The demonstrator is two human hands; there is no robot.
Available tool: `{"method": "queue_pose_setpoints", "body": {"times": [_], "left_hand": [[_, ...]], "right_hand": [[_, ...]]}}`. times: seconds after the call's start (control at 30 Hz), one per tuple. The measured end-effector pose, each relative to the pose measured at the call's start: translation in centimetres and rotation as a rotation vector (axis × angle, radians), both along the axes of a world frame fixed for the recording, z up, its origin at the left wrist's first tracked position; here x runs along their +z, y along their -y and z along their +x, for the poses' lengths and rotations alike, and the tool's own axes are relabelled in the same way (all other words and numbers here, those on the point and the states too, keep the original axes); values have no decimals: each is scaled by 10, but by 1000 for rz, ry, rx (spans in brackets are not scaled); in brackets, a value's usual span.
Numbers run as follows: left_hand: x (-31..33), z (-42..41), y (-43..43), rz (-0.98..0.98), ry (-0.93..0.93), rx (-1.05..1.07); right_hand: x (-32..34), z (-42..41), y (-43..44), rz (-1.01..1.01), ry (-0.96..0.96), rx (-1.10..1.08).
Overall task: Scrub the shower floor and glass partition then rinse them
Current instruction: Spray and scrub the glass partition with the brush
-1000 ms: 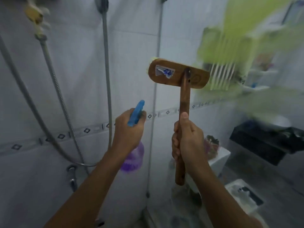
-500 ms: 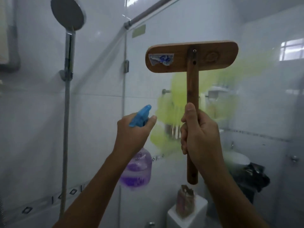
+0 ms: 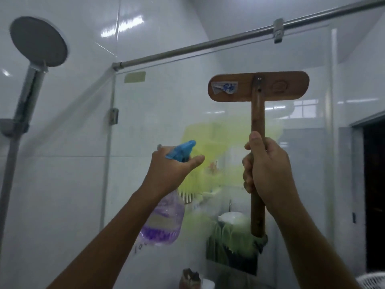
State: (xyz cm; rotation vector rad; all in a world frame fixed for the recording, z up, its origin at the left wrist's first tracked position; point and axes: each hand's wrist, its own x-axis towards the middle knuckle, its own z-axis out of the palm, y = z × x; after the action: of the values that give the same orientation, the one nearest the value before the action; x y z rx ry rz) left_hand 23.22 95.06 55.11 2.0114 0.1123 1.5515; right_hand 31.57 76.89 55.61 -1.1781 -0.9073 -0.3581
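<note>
Gripping one purple spray bottle (image 3: pixel 162 222) by its neck, the left hand (image 3: pixel 168 174) aims it at the single glass partition (image 3: pixel 156 122) just ahead, which is rigid, likely slick and breakable. The right hand (image 3: pixel 268 174) has its fingers (image 3: pixel 248 170) clenched mid-handle on one wooden scrub brush (image 3: pixel 258 86) raised against the glass — stiff, probably light, best held there.

Wooden T-brush (image 3: pixel 258 101) upright, high — glass partition (image 3: pixel 158 113) w/ yellow-green smear.
</note>
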Motion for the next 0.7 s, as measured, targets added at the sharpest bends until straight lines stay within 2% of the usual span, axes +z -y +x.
{"method": "queue_pose_setpoints", "body": {"times": [0.37,0.53,0.7], "left_hand": [[15,37,43,10,15,-240],[21,44,59,64,30,-243],[24,44,57,-18,11,-280]], "right_hand": [[0,9,40,-58,-58,-199],[4,4,52,-60,-62,-241],[4,1,60,-99,-61,-290]]}}
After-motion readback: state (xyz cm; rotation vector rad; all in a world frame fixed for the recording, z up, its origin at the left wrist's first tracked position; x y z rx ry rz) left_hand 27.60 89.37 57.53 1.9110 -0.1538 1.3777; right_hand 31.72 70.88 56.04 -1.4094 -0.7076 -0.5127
